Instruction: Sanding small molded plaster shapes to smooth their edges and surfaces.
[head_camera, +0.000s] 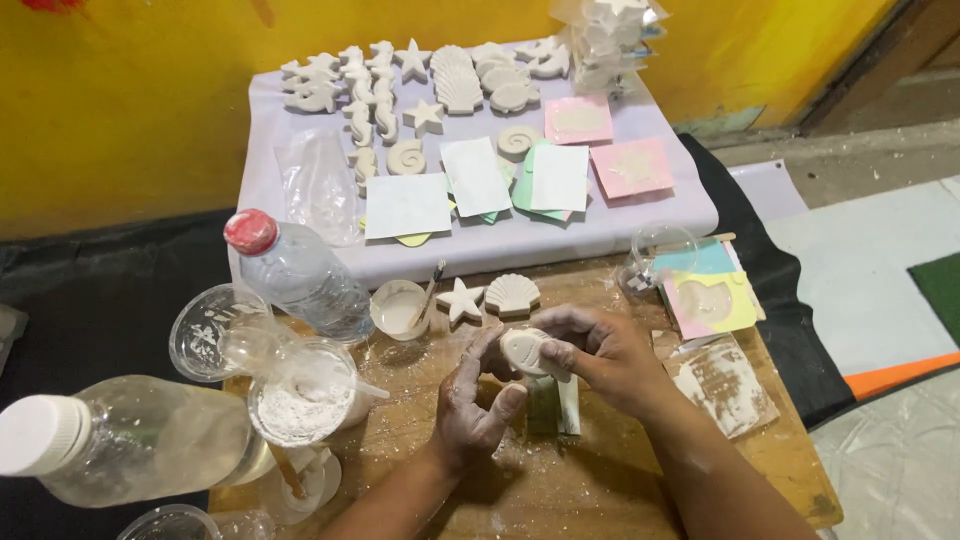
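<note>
Head view: both hands hold a white plaster fish cast (527, 352) above the wooden table (600, 480); the left hand (475, 405) cups it from below, the right hand (600, 355) pinches its edge. Many finished casts (420, 85) already lie on the raised board, with a star (461, 299) and a shell (512, 294) nearby. A powder cup (300, 405) and bottles (300, 272) crowd the left.

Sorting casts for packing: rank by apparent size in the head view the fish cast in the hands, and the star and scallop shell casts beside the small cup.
1. Scallop shell cast
2. Fish cast, partly covered by fingers and nearer the camera, so its rank against the shell is unsure
3. Star cast
</note>
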